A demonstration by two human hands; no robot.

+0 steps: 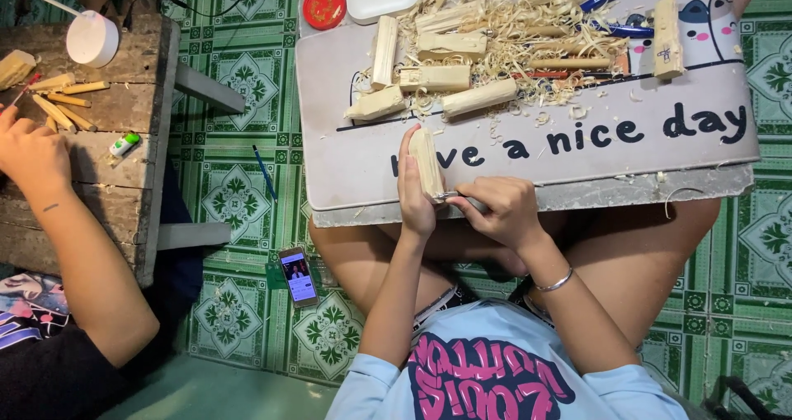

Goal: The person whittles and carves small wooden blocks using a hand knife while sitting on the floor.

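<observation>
Carving a wood block at the bench edge
My left hand (415, 197) grips the block (427, 164) upright; right hand (502, 210) is closed on the knife (459, 195) at its base. I'd keep strokes short, fingers clear

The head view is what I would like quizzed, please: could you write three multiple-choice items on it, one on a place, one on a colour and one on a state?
1. Where does the phone lie?
A. on the green tiled floor
B. on the grey board
C. on the wooden bench

2. What colour is the round lid at the top edge?
A. blue
B. red
C. yellow

3. How does the left hand stand to the pale wood piece?
A. apart from it
B. flat on top of it
C. gripping it upright

Answers:
1 A, the phone rests on the tiles left of the person's knee.
2 B, the lid is plainly red.
3 C, the fingers wrap the piece while the right hand holds a thin metal blade to its base.
</observation>
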